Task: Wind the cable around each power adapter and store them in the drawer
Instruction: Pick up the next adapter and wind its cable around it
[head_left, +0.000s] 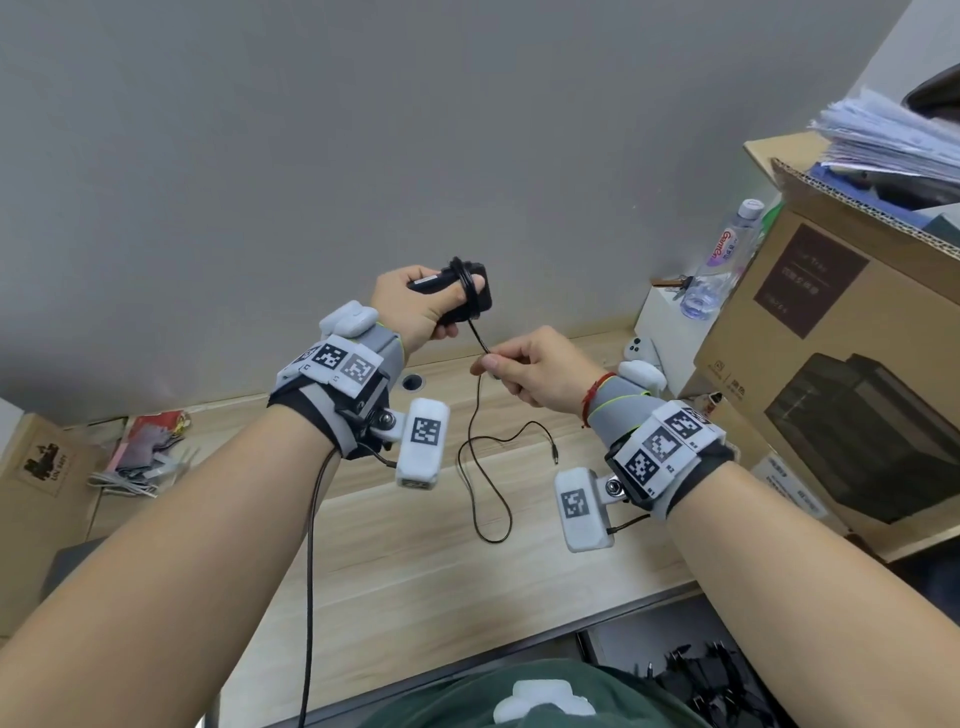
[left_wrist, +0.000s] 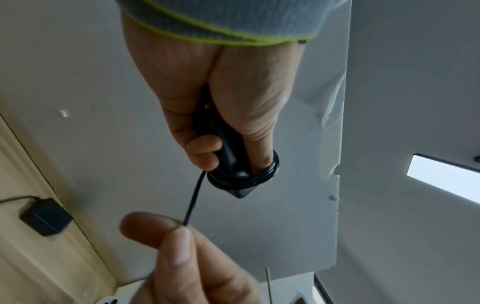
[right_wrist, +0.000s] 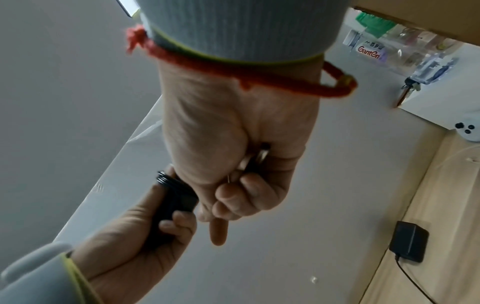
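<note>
Here, above a wooden desk (head_left: 415, 571), the left hand (head_left: 410, 306) grips a black adapter (head_left: 467, 296), fingers and thumb curled round its body. Several turns of cable (head_left: 470, 457) already ring the adapter near its far end, and in the left wrist view the coils cross the thumb tip. From the coils the cable runs down, nearly taut, to the right hand (head_left: 535, 371), which pinches it between thumb and forefinger while the other fingers (right_wrist: 233, 197) curl into the palm. Both hands are raised off the desk, near each other but not touching.

Below the right hand the loose cable hangs, loops across the desk's middle and ends in a small barrel plug (head_left: 555, 457) lying on the wood.

A second black adapter (right_wrist: 409, 243) lies near the desk's back edge, by the grey wall (head_left: 363, 130), its own cable trailing away. A white controller (head_left: 641, 348) sits at the back right, next to a white box (head_left: 660, 317) carrying a water bottle (head_left: 719, 260). A large cardboard box (head_left: 831, 364) fills the right end, papers (head_left: 893, 135) heaped on top. Under the front edge, at lower right, a drawer (head_left: 717, 680) holds dark adapters.
</note>
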